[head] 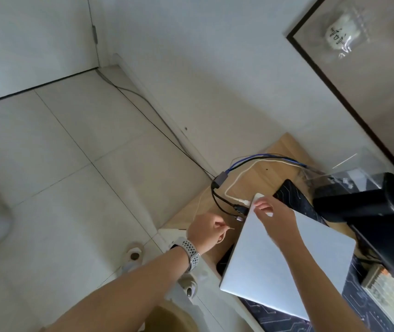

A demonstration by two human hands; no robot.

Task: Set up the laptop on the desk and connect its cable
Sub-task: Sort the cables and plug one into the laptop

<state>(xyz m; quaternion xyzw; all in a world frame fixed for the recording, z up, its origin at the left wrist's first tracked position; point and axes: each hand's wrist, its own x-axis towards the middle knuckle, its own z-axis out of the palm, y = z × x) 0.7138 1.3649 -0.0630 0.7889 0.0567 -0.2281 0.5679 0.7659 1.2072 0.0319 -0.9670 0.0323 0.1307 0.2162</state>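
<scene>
Pinching a thin pale cable (224, 228) between thumb and fingertip, my left hand (206, 232) is hovering just off the left edge of the laptop (287, 267); the other fingers are curling loosely, and the cable's tip is pointing toward the laptop's side. My right hand (271, 215) is lying over the far left corner of the closed lid, fingers bent down onto it, steadying it; I cannot tell whether the thumb is hooking under the edge.

The laptop is sitting shut and skewed on the wooden desk (270, 173), partly over a dark patterned mat (294, 195). Just past its corner, a white plug (242, 200) and two dark plugs (237, 210) are lying loose beside the edge, trailing back to a small grey hub (219, 179) near the desk's rim. A keyboard (387, 293) and a black monitor arm (363, 200) are crowding the right side.

Risks as I am judging them: the connector is tiny and the port is hidden from this view, so I may be jabbing at the casing. Pushing sideways could be sliding the laptop toward the monitor arm if the right hand is not bearing down. The slack leads by the corner could be snagging on my wrist and dragging the hub off the desk.
</scene>
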